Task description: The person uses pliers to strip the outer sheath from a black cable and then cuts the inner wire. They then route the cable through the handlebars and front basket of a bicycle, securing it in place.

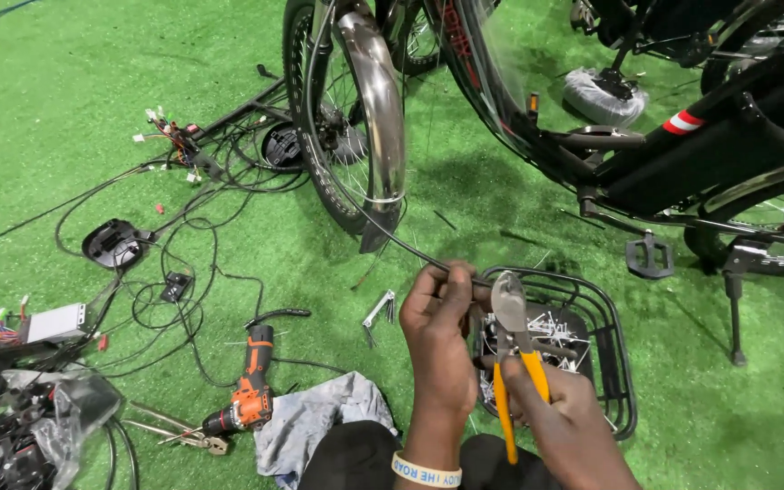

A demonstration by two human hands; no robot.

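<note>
A person's left hand (pixel 440 313) pinches a thin black cable (pixel 392 238) just in front of a black wire basket (pixel 617 349) lying on green turf. The right hand (pixel 563 410), over the basket's near side, grips yellow-handled cable cutters (pixel 512 338), blades beside the pinched cable. The cable runs up from the basket toward a bicycle's front wheel (pixel 342 118).

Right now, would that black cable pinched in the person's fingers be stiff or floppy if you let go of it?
Probably springy: the cable runs in a smooth arc from the wheel to the left hand without sagging. It looks thin and light. Its smooth sheath may slip through fingers.
</note>
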